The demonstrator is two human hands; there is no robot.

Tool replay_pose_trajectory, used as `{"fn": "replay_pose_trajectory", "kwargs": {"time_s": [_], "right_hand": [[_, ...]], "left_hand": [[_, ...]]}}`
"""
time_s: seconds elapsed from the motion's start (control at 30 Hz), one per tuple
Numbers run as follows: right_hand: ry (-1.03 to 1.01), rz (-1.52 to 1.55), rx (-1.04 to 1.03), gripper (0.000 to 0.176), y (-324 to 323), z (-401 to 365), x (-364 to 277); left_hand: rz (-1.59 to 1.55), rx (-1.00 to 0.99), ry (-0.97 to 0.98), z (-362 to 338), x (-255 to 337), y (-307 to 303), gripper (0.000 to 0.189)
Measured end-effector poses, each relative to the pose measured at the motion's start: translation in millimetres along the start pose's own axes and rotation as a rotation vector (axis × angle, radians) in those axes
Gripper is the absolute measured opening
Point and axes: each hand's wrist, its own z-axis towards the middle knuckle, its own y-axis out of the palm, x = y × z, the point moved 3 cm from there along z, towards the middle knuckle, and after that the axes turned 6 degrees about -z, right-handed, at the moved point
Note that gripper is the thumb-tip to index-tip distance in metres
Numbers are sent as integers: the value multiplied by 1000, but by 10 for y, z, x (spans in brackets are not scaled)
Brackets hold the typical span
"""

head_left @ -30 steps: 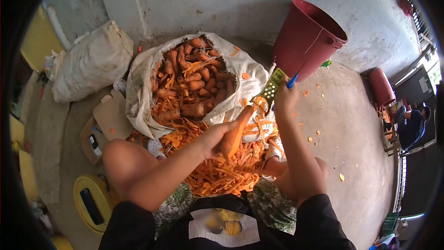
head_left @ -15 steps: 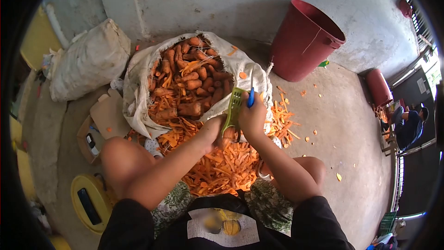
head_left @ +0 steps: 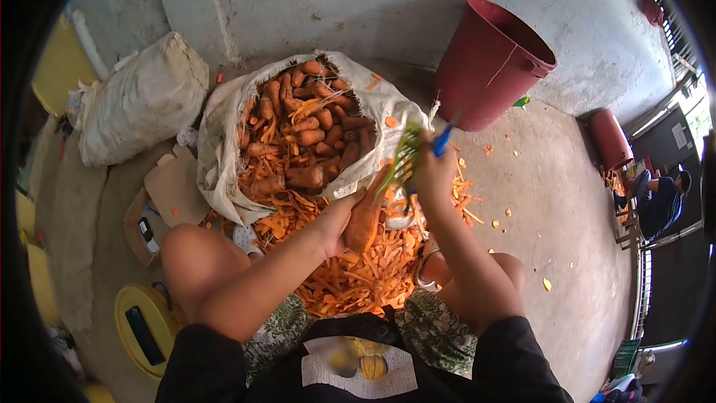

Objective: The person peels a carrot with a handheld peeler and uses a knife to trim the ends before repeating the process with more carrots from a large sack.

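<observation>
My left hand (head_left: 337, 222) is closed around a large carrot (head_left: 363, 227), held tilted with its thick end toward me. In my right hand (head_left: 435, 180) is a green peeler (head_left: 406, 157), blurred by motion, beside the upper end of the carrot. A knife with a blue handle (head_left: 443, 140) juts from the same hand, its blade smeared. Below both hands lies a heap of orange peelings (head_left: 350, 276) between my legs. Just beyond, an open white sack (head_left: 224, 130) is filled with whole carrots (head_left: 309, 134) and some peel strips.
A tilted dark red bin (head_left: 485, 67) stands by the wall. At left are a stuffed white sack (head_left: 145, 101), an open cardboard box (head_left: 175, 183) and a yellow bucket (head_left: 153, 364) with a phone (head_left: 144, 334) on its lid. Another person (head_left: 658, 198) sits far right.
My right hand with the peeler and knife has moved right and slightly away from the carrot. The carrot is now more exposed in my left hand.
</observation>
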Motion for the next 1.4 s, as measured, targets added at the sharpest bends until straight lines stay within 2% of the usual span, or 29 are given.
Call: {"fn": "replay_pose_trajectory", "kwargs": {"time_s": [0.03,0.13,0.27,0.33,0.4,0.47,0.5,0.53,0.57,0.6,0.67,0.7,0.73,0.8,0.83,0.87,0.97,1.03,1.27,1.33,1.37,1.4], "right_hand": [[-48,49,-71,23,100,-95,72],[-153,-115,-123,23,230,-377,0],[-250,-323,-37,23,216,-256,156],[-362,-538,273,25,52,37,240],[-237,-572,375,14,-201,351,196],[-290,-575,508,19,-405,550,253],[-286,-572,510,19,-453,607,296],[-225,-433,492,20,-490,640,303],[-168,-298,472,22,-505,662,311],[-172,-301,469,22,-473,636,313],[-58,-19,225,26,-249,424,246],[-66,-43,177,26,-151,301,200],[-74,-65,129,26,-57,165,147],[-39,-54,-37,26,91,-130,-11],[-69,-46,-43,24,170,-203,32],[-140,-133,-40,24,201,-265,33],[-164,-211,-48,24,223,-303,44],[-200,-319,0,23,194,-295,37],[-98,-442,36,18,186,-86,165],[-195,-570,199,17,184,69,335],[-162,-562,298,18,39,318,456],[-126,-549,397,19,-197,624,602]], "left_hand": [[3,-1,-2,16,7,-9,36],[-87,-99,-42,54,7,-21,35],[110,-28,-45,9,-15,-36,36],[209,-33,-75,-81,-52,40,37],[311,-12,-146,-173,-124,96,38],[399,-75,-162,-222,-117,148,41],[326,-76,-157,-281,-87,238,41],[249,-79,-149,-314,-62,292,41],[213,-123,-142,-262,-45,216,41],[208,-126,-138,-198,-37,129,41],[146,-184,-147,-106,-27,35,40],[161,-91,-113,-76,-29,14,38],[161,-90,-111,-68,-30,56,38],[8,66,-31,-71,-4,97,35],[-32,3,-27,-56,4,83,34],[-33,4,-28,-44,-3,72,34],[-45,29,-48,-108,3,108,32],[66,79,-47,-167,2,147,33],[145,1,24,-48,30,133,32],[285,-10,-20,1,5,25,32],[393,63,-75,-178,-44,119,34],[528,-22,-119,-248,-139,171,35]]}}
